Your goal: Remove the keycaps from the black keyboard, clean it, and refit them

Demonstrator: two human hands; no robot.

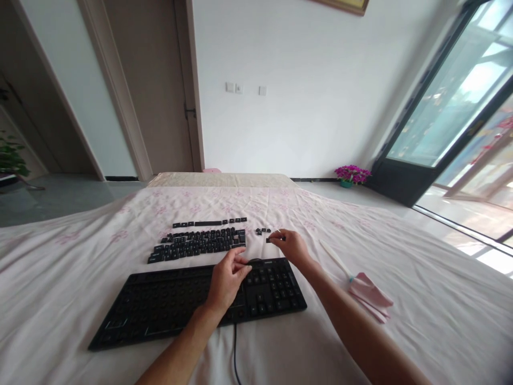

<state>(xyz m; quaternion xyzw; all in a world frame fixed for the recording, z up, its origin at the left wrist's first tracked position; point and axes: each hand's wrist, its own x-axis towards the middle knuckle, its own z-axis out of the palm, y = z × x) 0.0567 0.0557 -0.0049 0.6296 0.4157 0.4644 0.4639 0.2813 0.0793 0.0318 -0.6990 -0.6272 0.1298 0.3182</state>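
Note:
A black keyboard (160, 305) lies on a cloth-covered table, its main key area stripped bare while the right-hand keys remain. My left hand (228, 278) rests on the keyboard near its middle, fingers curled and pinched; whether it grips anything I cannot tell. My right hand (290, 245) reaches past the keyboard's far edge and pinches a small black keycap (269, 239) down on the cloth. Rows of removed keycaps (200, 243) are laid out beyond the keyboard, with a small group (262, 231) beside my right hand.
The white cloth with pink flowers (80, 267) covers the whole table. A pink folded cloth and a thin brush (366, 294) lie to the right. The keyboard cable (235, 353) runs toward me. A flower pot (351, 175) stands on the floor by glass doors.

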